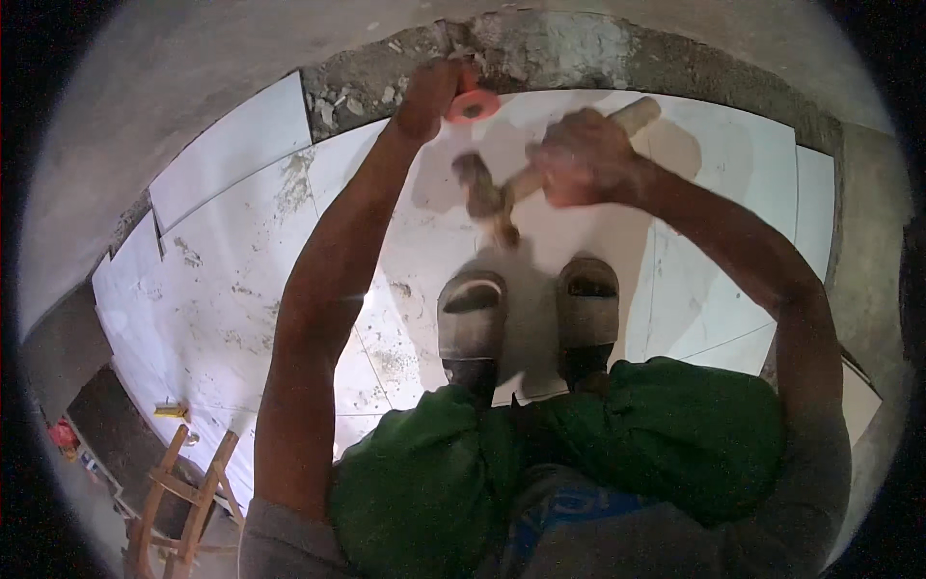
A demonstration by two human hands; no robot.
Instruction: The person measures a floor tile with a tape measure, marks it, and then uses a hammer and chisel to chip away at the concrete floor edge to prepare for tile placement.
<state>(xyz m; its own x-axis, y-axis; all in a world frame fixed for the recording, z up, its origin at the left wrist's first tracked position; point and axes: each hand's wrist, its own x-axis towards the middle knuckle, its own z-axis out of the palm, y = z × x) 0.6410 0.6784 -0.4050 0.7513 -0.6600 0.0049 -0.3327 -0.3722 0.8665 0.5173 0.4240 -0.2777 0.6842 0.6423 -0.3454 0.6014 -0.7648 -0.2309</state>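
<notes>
At the far left, near the lower edge, a wooden stool (183, 502) stands on the floor, with a small yellow object (171, 410) lying just beyond it on the white floor tiles (231, 289), which are smeared with grey mortar stains. A small red thing (63, 434) sits at the left rim, too small to identify.

The left hand (429, 96) reaches far out to the edge of the tiling, clenched around an orange chisel-like tool (471, 104) whose round orange end shows just right of the fingers. It meets the strip of rough broken concrete (540, 48) that borders the far side of the tiles.

Just right of it and slightly nearer, the right hand (584, 159) grips the pale wooden handle of a hammer (511, 188). The handle's end sticks out past the hand to the far right, and the dark, blurred head points down and left, below the orange tool and apart from it.

Below the hands, two grey, dust-caked shoes (526, 314) stand side by side on the tiles. Nearest the camera are the green trousers (579, 434) of the crouching person.
</notes>
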